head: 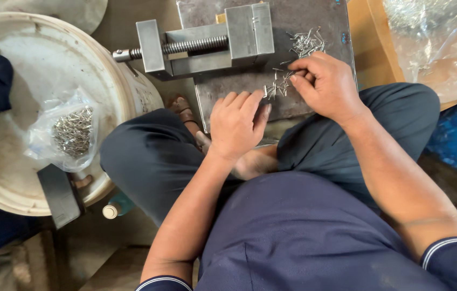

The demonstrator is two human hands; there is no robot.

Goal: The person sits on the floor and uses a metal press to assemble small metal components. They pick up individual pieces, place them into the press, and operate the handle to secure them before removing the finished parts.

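1. Because the person sits cross-legged on the floor, both hands reach forward over the knees to the grey metal plate (314,16) that serves as the surface.
2. The left hand (236,125) lies knuckles-up at the plate's near edge, fingers curled under; its grip looks closed, though I cannot tell whether anything is inside. It seems parked there to steady itself.
3. The right hand (325,86) is bent at the wrist, its grip pinched nearly closed on one or two small pins from the near cluster (277,86), thumb and forefinger meeting at their tips, apparently to pick them out singly.
4. Just beyond, a second heap of pins (306,43) lies loose on the plate, within easy reach.
5. Farther still stands a steel vise (207,43), screw pointing left.
6. Off to the left, a white tub (104,81) holds a clear bag of pins (69,132).
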